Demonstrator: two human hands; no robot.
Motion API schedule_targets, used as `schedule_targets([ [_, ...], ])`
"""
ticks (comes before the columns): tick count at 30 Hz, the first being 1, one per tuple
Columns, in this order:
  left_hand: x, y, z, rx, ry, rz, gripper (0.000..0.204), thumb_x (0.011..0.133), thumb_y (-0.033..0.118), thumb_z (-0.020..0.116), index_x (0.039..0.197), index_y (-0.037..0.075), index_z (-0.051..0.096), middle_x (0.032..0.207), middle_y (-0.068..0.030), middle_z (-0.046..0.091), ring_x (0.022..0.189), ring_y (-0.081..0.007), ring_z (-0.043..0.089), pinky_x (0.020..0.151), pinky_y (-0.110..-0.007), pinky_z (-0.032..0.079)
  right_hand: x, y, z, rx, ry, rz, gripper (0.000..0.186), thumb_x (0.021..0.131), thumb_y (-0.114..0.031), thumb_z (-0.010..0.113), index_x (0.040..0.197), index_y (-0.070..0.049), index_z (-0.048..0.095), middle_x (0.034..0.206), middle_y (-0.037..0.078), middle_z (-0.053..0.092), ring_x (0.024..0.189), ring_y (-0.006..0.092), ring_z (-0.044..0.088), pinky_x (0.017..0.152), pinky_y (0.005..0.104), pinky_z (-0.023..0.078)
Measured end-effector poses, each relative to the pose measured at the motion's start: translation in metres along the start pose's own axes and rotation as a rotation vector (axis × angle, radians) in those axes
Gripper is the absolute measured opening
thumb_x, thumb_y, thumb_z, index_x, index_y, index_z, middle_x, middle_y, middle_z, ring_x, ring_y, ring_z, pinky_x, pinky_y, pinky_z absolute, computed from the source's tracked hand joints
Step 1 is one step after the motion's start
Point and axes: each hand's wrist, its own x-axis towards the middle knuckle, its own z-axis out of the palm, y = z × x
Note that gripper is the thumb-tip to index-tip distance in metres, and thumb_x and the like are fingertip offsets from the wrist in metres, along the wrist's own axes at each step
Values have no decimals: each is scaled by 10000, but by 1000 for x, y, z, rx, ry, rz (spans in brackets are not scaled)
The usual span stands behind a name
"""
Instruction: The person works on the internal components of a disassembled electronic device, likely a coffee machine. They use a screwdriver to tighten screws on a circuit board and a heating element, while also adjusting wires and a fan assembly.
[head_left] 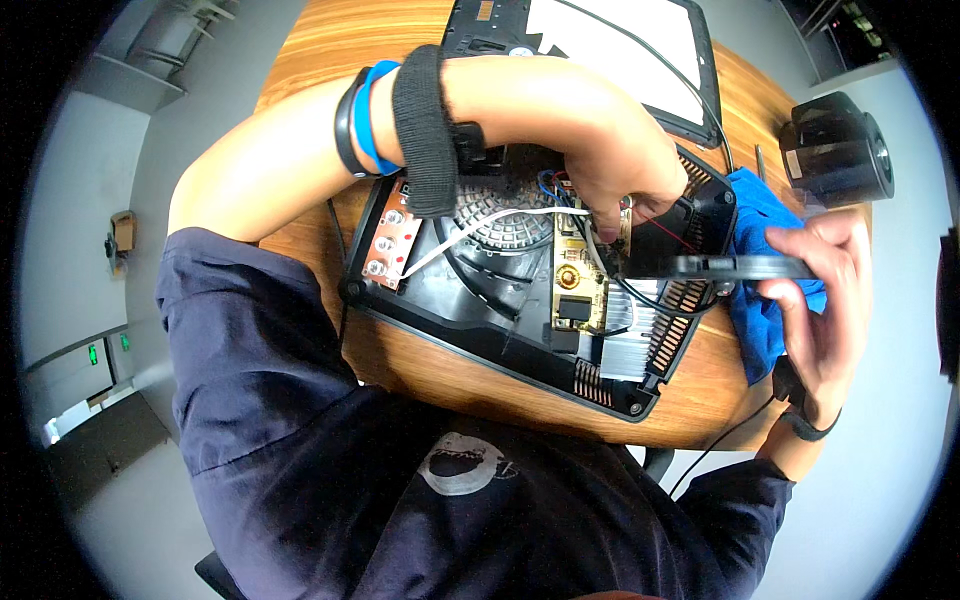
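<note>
An opened black appliance housing (470, 345), like an induction cooker's base, lies on the table. Inside are a round coil (505, 222), a circuit board (567, 290) with a silver heat sink (626, 340), and a small brown board (386, 245) joined by a white cable (450, 240). My left hand (630, 175) reaches over the far end of the circuit board, thumb and fingers pinched; what lies between them is hidden. At the housing's right side, my right hand (835, 285) grips a flat black fan (735, 267), seen edge-on. A thin red wire (668, 233) runs toward it.
Behind the housing lies a black panel with a white sheet (630, 60); a black cable crosses it. A blue cloth (755, 225) lies at the right, partly behind my right hand. Farther right stands a dark, rounded container (835, 150). The wooden table's (335, 40) edge curves around.
</note>
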Motion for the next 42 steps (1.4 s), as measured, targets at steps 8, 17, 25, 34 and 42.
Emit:
schedule_targets([
  [8,-36,16,7,165,383,-28,209,1008,254,775,1066,54,755,984,-155,771,964,-401,771,844,-514,602,-8,7,-10,-46,227,-260,367,858,-140,889,1210,-76,807,972,90,613,837,240,641,704,344,518],
  [17,-66,54,7,428,507,-309,227,977,246,831,1126,85,776,957,-105,788,940,-329,768,853,-464,622,-36,9,-41,55,156,-464,401,967,-161,749,1354,-58,718,1112,162,586,829,337,644,687,442,514],
  [25,-70,50,-8,188,599,-184,161,1009,127,717,1116,10,744,1029,-183,773,981,-359,766,906,-453,632,-43,-21,-39,-76,66,-468,446,812,-162,903,1243,-233,813,1062,95,532,802,322,651,633,418,464],
  [34,-78,69,-1,-26,808,-122,172,1054,131,682,1090,-34,713,1049,-219,756,943,-400,761,890,-466,626,-42,-19,-47,-130,129,-474,495,879,-164,815,1351,-42,727,860,162,602,742,338,662,660,432,554],
  [42,-67,43,13,-33,1051,-98,238,1056,243,730,1114,14,760,990,-193,775,949,-374,772,867,-463,607,-28,-13,-33,-202,296,-446,376,774,-79,863,1135,-48,764,966,190,698,829,376,727,734,480,621],
])
